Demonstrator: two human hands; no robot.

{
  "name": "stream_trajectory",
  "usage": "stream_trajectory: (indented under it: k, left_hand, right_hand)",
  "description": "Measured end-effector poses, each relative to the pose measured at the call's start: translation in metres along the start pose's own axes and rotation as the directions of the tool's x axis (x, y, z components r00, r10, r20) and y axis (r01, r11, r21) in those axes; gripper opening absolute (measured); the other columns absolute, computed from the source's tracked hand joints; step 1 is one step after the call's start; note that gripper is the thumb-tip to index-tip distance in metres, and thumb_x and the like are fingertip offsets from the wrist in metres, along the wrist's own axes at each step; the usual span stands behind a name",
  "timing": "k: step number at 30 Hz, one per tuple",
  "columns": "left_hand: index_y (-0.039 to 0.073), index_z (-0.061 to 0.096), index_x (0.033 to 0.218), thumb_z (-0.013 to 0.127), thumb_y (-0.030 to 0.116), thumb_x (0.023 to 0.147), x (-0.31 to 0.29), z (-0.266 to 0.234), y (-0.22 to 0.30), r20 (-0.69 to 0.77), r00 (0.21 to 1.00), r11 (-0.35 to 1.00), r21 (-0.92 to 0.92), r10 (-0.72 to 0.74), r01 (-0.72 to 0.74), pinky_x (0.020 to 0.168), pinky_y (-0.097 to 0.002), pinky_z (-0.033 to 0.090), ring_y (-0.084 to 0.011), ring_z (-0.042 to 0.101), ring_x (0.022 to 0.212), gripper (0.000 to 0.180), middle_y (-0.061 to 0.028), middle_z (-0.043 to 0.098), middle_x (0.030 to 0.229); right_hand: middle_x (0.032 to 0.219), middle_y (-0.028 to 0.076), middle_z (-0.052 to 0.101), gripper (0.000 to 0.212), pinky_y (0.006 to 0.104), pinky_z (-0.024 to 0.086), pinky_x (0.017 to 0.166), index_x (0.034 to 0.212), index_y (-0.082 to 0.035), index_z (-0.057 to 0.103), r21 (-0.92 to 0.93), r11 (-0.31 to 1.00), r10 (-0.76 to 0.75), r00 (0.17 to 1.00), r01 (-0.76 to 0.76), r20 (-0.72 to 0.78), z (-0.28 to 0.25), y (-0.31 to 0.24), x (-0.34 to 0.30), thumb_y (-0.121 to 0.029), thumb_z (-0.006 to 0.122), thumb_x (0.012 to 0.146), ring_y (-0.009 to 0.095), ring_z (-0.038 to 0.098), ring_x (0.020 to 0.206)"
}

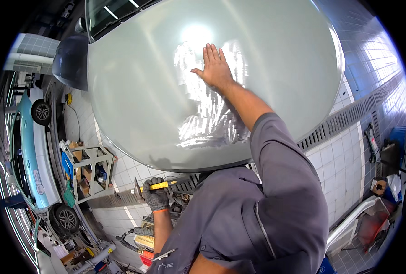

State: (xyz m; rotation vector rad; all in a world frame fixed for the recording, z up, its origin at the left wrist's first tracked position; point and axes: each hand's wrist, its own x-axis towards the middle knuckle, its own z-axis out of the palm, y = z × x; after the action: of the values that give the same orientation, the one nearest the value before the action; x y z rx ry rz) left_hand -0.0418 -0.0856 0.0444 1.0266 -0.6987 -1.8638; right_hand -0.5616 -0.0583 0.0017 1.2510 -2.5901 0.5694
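Note:
My bare right hand (216, 68) lies flat with its fingers spread on the pale grey-green car bonnet (143, 91), beside a shiny, streaked patch (212, 123) of the panel. It holds nothing. My left hand (156, 197), in a grey glove with an orange cuff, hangs below the bonnet's front edge. It grips a yellow-handled tool (159, 185) with a dark metal head, held roughly level over the floor. My grey work sleeve and torso cover the bonnet's lower right edge.
A grey shelf cart (91, 171) with boxes stands left of the bonnet. A light blue car (29, 150) is parked at far left. A metal drain grate (349, 116) crosses the tiled floor. Tool cases (144, 239) lie by my legs, and a white body part (349, 223) at right.

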Motion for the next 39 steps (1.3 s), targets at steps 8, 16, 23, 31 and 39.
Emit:
stream_trajectory:
  k: [8, 16, 23, 31, 39]
  left_hand:
    - [0.008, 0.06, 0.091, 0.062, 0.023, 0.092, 0.0, -0.029, 0.004, -0.088, 0.996, 0.999, -0.006, -0.032, 0.032, 0.083, -0.0448, 0.05, -0.0282, 0.057, 0.081, 0.015, -0.0096, 0.06, 0.084]
    - [0.011, 0.052, 0.085, 0.065, 0.023, 0.093, 0.053, -0.019, 0.025, 0.084, 0.996, 0.984, 0.179, -0.031, 0.016, 0.076, -0.043, 0.048, -0.0231, 0.052, 0.077, 0.02, -0.0041, 0.052, 0.077]
    - [0.008, 0.058, 0.098, 0.066, 0.018, 0.091, 0.113, 0.021, 0.054, 0.236, 0.966, 0.95, 0.31, -0.103, 0.026, 0.079, -0.051, 0.054, -0.0266, 0.058, 0.076, 0.015, -0.0058, 0.055, 0.079]
    - [0.015, 0.046, 0.138, 0.069, 0.016, 0.09, 0.219, 0.005, 0.106, 0.484, 0.83, 0.9, 0.433, -0.278, 0.049, 0.078, -0.0491, 0.056, -0.0248, 0.059, 0.078, 0.054, -0.0048, 0.056, 0.082]
    - [0.008, 0.058, 0.112, 0.071, 0.017, 0.09, 0.278, -0.018, 0.091, 0.546, 0.632, 0.803, 0.554, -0.55, 0.221, 0.081, -0.0517, 0.055, -0.0264, 0.059, 0.075, 0.027, -0.0061, 0.058, 0.081]
  right_hand:
    - [0.166, 0.026, 0.02, 0.104, 0.049, 0.011, 0.128, 0.158, 0.008, 0.02, -0.125, 0.99, 0.097, 0.964, -0.067, 0.248, -0.051, 0.062, -0.083, -0.073, 0.041, 0.096, 0.037, 0.013, 0.157]
    - [0.169, 0.022, 0.012, 0.105, 0.0479, 0.003, 0.129, 0.16, 0.006, 0.015, -0.199, 0.782, 0.599, 0.8, -0.59, -0.019, -0.042, 0.111, -0.083, -0.076, 0.031, 0.097, 0.032, 0.004, 0.158]
    - [0.167, 0.026, 0.018, 0.099, 0.0496, 0.007, 0.128, 0.157, 0.009, 0.021, -0.134, 0.67, 0.712, 0.684, -0.73, -0.159, -0.033, 0.049, -0.166, -0.069, 0.037, 0.1, 0.036, 0.011, 0.157]
    - [0.167, 0.028, 0.011, 0.101, 0.0476, 0.005, 0.128, 0.157, 0.012, 0.015, 0.019, 0.293, 0.925, 0.278, -0.956, -0.258, -0.003, -0.04, -0.23, -0.067, 0.039, 0.1, 0.038, 0.006, 0.157]
    - [0.167, 0.03, 0.005, 0.106, 0.0473, 0.001, 0.128, 0.157, 0.014, 0.009, 0.218, 0.101, 0.974, 0.052, -0.971, -0.221, 0.034, -0.139, -0.252, -0.067, 0.044, 0.098, 0.04, 0.0, 0.157]
